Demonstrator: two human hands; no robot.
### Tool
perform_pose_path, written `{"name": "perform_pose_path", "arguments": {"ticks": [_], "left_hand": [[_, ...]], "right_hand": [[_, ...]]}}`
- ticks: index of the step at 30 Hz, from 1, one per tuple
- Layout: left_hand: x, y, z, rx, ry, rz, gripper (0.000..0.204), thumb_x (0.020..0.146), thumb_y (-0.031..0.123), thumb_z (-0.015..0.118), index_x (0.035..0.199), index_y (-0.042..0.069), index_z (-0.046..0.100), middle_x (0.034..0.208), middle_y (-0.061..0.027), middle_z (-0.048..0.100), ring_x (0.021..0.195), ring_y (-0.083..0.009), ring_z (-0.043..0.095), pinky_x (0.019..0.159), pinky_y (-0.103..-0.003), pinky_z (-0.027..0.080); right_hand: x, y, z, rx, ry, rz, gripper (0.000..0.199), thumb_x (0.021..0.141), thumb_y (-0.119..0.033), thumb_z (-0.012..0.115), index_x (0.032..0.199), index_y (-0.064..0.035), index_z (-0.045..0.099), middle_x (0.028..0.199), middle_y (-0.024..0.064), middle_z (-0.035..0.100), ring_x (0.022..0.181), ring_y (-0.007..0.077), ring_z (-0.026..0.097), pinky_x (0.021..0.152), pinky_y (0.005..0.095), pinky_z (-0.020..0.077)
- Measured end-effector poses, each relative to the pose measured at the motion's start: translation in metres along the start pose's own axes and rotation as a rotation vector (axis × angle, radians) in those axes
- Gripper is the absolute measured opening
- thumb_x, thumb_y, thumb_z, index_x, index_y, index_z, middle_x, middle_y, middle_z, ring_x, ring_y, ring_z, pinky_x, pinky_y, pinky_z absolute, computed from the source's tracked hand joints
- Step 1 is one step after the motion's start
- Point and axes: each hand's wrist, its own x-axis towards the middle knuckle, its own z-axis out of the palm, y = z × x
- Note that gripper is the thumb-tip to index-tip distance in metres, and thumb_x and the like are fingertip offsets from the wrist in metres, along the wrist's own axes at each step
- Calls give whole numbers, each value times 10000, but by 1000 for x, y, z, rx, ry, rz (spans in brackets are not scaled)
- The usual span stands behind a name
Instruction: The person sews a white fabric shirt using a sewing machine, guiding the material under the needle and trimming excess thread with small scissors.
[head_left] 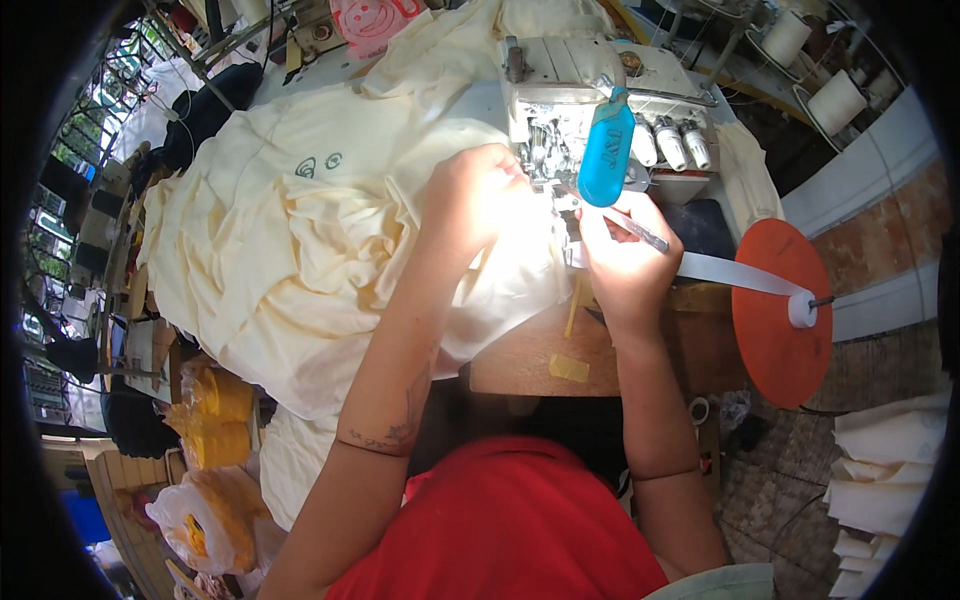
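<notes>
Near center, the right hand (634,258) is gripping a metal tool (647,236); the left hand (470,195) is touching cream fabric (230,165), fingers unclear.

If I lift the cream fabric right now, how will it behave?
The cream fabric will probably flop, given its loose, soft folds. Likely awkward to lift in one go, since it spreads wide beside the sewing machine.

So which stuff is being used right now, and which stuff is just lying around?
Seems part of the job:
cream cloth
sewing machine
thin metal tool in the right fingers
white tape leading to the orange disc

Probably just lying about:
white plastic bag, lower left
yellow bundle above it
pink plastic at the back
</notes>
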Motion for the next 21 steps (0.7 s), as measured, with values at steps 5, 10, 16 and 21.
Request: {"name": "perform_pose_path", "arguments": {"ticks": [5,10,16,21], "left_hand": [[8,-12,-10,14,-48,-6,129,807,134,753,869,37,694,773,-53,711,717,-126,662,694,-282,524],[29,-25,-7,-83,-203,-110,119,808,98,762,866,23,691,793,-22,702,739,-103,645,706,-256,523],[14,-25,-21,-49,-105,70,241,798,128,773,991,20,679,978,-96,698,901,-203,661,810,-325,529],[-90,-6,-14,303,101,525,576,781,216,771,1292,28,585,1303,-166,606,1228,-375,558,1068,-490,421]], "right_hand": [[-20,-76,-57,-353,-147,-453,76,858,44,624,930,29,606,955,179,664,805,239,641,790,356,532],[-72,-64,-42,-315,-207,-73,76,865,-20,646,931,8,621,927,194,648,795,348,646,740,425,535],[-71,-5,-10,-528,-292,66,85,837,-59,703,883,-7,655,818,206,638,778,410,645,696,475,519],[-63,-34,-35,-375,-263,79,67,824,-33,683,806,4,630,780,195,638,731,408,622,657,454,509]]}}
